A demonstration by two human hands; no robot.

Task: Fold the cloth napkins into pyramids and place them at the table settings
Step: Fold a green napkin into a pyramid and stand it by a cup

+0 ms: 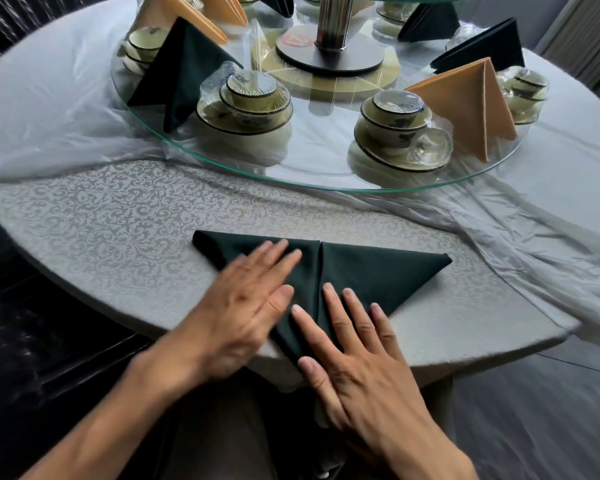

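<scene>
A dark green napkin [371, 271] lies flat on the patterned tablecloth [118, 220] near the table's front edge, folded into a triangle with a centre seam, its point toward me. My left hand [246, 306] lies flat on its left half, fingers straight, blurred by motion. My right hand [357, 344] presses flat on the lower point with straight fingers. Finished pyramids stand on the glass turntable [222, 174]: a dark green pyramid [184, 71] at the left and an orange pyramid [475, 102] at the right.
Wrapped bowl-and-cup sets [246, 102], [399, 129] stand on the turntable beside the pyramids. More napkins and dish sets ring the metal centre post [331, 26]. Clear plastic sheeting [499, 216] is bunched around the bared cloth area. The table edge runs just below my hands.
</scene>
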